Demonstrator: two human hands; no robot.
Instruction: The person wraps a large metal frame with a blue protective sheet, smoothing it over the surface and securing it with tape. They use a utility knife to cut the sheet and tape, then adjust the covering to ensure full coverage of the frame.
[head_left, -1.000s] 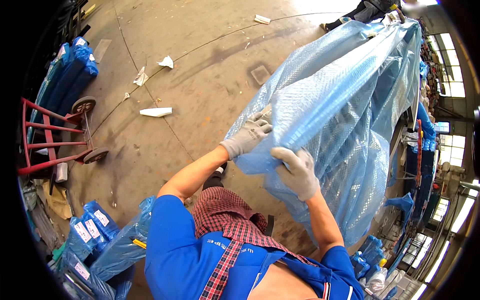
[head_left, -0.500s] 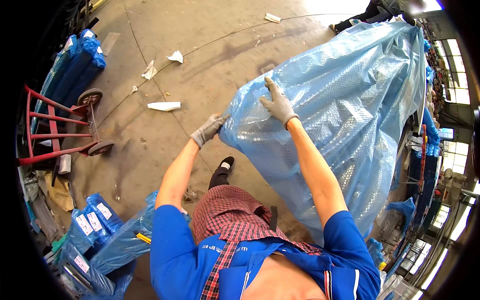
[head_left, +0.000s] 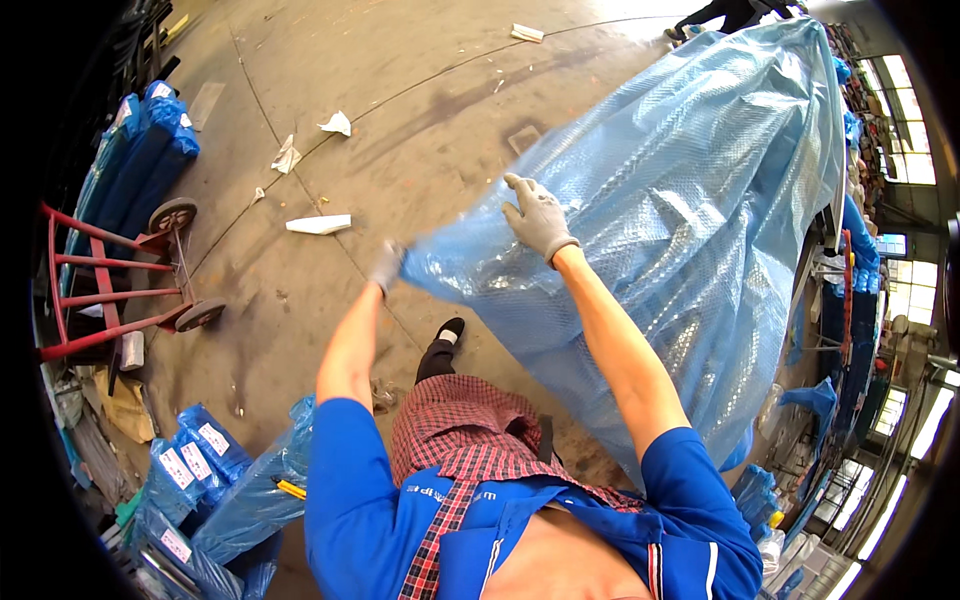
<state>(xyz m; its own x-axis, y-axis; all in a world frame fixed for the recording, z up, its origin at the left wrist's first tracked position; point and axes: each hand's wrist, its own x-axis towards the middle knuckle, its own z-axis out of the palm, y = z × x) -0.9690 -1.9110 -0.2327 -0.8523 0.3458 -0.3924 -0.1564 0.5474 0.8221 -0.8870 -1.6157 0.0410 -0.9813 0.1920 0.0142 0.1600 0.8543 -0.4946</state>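
A large sheet of translucent blue bubble wrap [head_left: 690, 230] slopes from the far right down toward my body, creased and shiny. Its left end is drawn out to a narrow corner, and there my left hand [head_left: 387, 265], in a grey glove and smeared by motion, grips it. My right hand [head_left: 540, 216], gloved in grey too, is over the upper left part of the wrap with fingers stretched out and thumb apart. Whether its palm touches the wrap I cannot tell. What lies beneath the wrap is hidden.
A red hand truck [head_left: 115, 265] stands at the left, beside tall blue-wrapped bundles [head_left: 150, 150]. Labelled blue packages [head_left: 200, 450] lie at lower left with a yellow cutter [head_left: 291, 489] on one. Paper scraps [head_left: 319, 224] litter the concrete floor. Another person's dark-clothed legs [head_left: 715, 18] show far right.
My left hand has pulled the wrap's corner left and slightly down, stretching it into a point. My right hand has shifted a little left over the wrap.
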